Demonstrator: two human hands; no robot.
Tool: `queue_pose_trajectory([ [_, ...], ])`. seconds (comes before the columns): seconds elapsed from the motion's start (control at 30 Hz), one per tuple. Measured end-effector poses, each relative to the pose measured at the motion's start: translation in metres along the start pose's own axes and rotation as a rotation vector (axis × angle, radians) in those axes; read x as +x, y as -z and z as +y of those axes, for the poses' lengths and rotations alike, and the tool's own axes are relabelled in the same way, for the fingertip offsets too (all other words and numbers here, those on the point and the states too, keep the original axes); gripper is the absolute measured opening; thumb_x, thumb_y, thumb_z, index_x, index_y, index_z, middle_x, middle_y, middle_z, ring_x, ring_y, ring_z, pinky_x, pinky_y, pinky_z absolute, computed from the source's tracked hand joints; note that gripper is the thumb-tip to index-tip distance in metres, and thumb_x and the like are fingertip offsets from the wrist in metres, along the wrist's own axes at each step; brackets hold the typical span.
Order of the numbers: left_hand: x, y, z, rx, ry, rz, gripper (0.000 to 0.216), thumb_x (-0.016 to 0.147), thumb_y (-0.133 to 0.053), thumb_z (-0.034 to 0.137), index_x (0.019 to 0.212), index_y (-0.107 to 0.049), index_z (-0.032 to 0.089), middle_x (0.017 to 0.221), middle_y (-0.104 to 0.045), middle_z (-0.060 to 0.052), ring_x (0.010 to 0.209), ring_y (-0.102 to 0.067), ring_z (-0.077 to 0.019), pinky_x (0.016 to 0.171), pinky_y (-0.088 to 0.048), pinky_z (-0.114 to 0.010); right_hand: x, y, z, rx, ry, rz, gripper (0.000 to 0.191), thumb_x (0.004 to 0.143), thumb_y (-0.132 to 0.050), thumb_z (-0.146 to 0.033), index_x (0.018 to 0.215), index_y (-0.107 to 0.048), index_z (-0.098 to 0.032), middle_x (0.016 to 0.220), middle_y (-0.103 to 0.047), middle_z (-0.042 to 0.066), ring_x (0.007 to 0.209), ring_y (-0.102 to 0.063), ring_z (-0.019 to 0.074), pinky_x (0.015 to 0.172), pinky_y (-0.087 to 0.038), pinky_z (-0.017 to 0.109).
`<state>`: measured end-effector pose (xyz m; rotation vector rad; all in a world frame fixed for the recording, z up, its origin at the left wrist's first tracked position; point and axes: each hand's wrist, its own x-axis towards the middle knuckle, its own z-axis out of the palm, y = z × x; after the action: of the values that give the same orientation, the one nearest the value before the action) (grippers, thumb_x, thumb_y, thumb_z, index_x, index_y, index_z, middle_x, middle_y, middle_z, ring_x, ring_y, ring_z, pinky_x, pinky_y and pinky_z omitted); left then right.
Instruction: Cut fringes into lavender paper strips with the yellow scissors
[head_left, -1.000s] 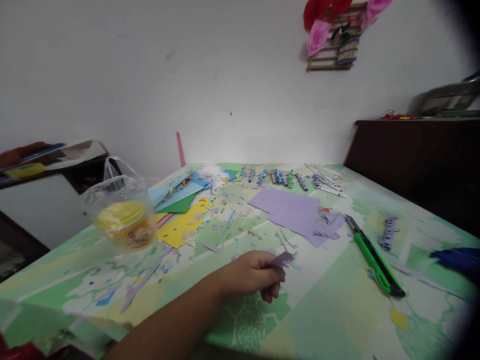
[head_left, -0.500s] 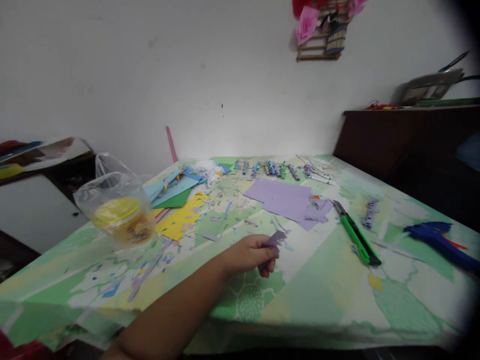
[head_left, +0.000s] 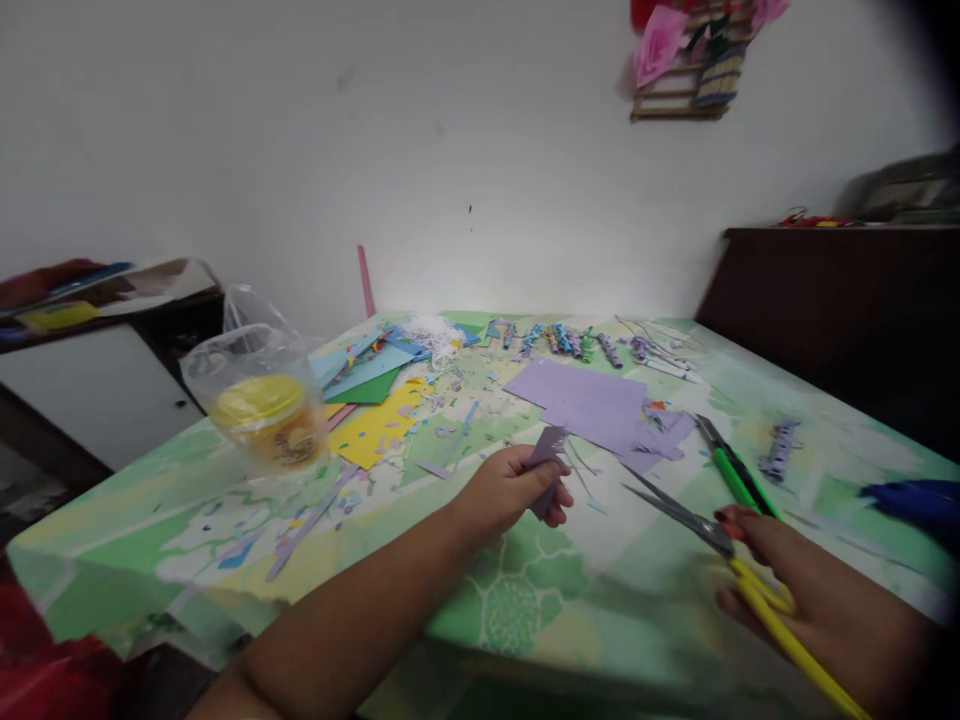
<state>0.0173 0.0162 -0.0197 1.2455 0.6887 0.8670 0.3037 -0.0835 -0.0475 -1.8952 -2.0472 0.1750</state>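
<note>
My left hand (head_left: pixel 517 488) pinches a small strip of purple paper (head_left: pixel 548 450) with a fringed top edge, held above the table's middle. At the right, my right hand (head_left: pixel 787 575) is closed on a pair of scissors (head_left: pixel 701 525) with yellow handles. Their blades are slightly apart and point left toward the paper strip, without touching it. Just behind the scissors lies a green box cutter (head_left: pixel 739 475), partly covered by my right hand. Larger sheets of purple paper (head_left: pixel 592 395) lie beyond my left hand, with cut purple pieces (head_left: pixel 664 437) on their right corner.
A clear bag with a yellow-lidded tub (head_left: pixel 262 415) stands at the left. Yellow paper (head_left: pixel 379 430) and many scraps lie near it. Several rolled paper pieces (head_left: pixel 559 340) line the back. A purple roll (head_left: pixel 780 450) and a blue tool (head_left: pixel 911 505) are at the right.
My right hand has come into view from the right with the scissors. The paper strip in my left hand now stands more upright. The view has shifted a little to the left.
</note>
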Motion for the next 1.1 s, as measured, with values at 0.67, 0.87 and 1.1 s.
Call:
queue_pose_trajectory([
  [0.67,-0.002,0.006,0.013,0.322,-0.037,0.114,0.02,0.078,-0.048,0.025,0.061,-0.05,0.014,0.055,-0.052,0.002,0.046,-0.046,-0.0047,0.048,-0.037,-0.018,0.09,-0.01,-0.077,0.291,0.174,-0.412,0.054,0.074,-0.052,-0.057,0.115,-0.04,-0.025,0.119,-0.054,0.011,0.106,-0.053,0.0316,0.091,-0.04,0.044],
  [0.87,-0.008,0.002,0.014,0.482,-0.028,0.078,0.019,0.076,-0.046,0.016,0.057,-0.052,0.015,0.053,-0.05,0.003,0.048,-0.048,-0.0055,0.049,-0.038,-0.018,0.084,-0.022,-0.072,0.274,0.203,-0.333,0.047,0.072,-0.055,-0.054,0.109,-0.044,-0.028,0.114,-0.057,0.008,0.109,-0.051,0.0329,0.09,-0.042,0.046],
  [1.1,-0.009,0.0,0.014,0.54,-0.069,0.0,0.02,0.075,-0.045,0.017,0.056,-0.051,0.016,0.052,-0.049,0.004,0.049,-0.046,-0.0063,0.049,-0.035,-0.018,0.08,-0.024,-0.069,0.22,0.266,-0.295,0.054,0.07,-0.058,-0.051,0.114,-0.045,-0.025,0.117,-0.06,0.011,0.112,-0.052,0.0353,0.087,-0.047,0.047],
])
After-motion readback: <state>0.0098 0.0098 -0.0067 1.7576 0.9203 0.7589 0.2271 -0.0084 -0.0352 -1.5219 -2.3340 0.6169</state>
